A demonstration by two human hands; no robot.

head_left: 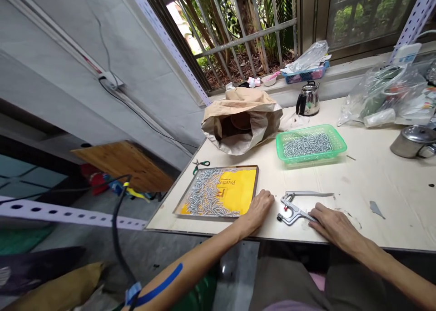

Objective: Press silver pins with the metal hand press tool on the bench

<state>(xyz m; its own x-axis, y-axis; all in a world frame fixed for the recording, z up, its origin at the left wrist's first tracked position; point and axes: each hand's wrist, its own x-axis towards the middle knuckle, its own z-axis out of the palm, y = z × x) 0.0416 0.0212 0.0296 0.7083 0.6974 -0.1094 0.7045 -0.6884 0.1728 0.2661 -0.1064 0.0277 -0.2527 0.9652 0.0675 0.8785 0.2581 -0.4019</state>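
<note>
My left hand rests on the table by the right edge of a shallow tray, its fingers curled in; whatever may be in them is hidden. Small silvery metal pieces, rod-like in shape, cover much of the tray's yellow bottom. To the right, a pair of grey hand pliers with a spring and a C-shaped jaw lies on the table, handles spread. My right hand has its thumb and fingers closed around the end of the lower handle.
A green basket holds more metal pieces. Behind the tray stand an open brown paper bag and small scissors. A kettle, a steel lidded mug, plastic bags and a grey scrap are also on the table.
</note>
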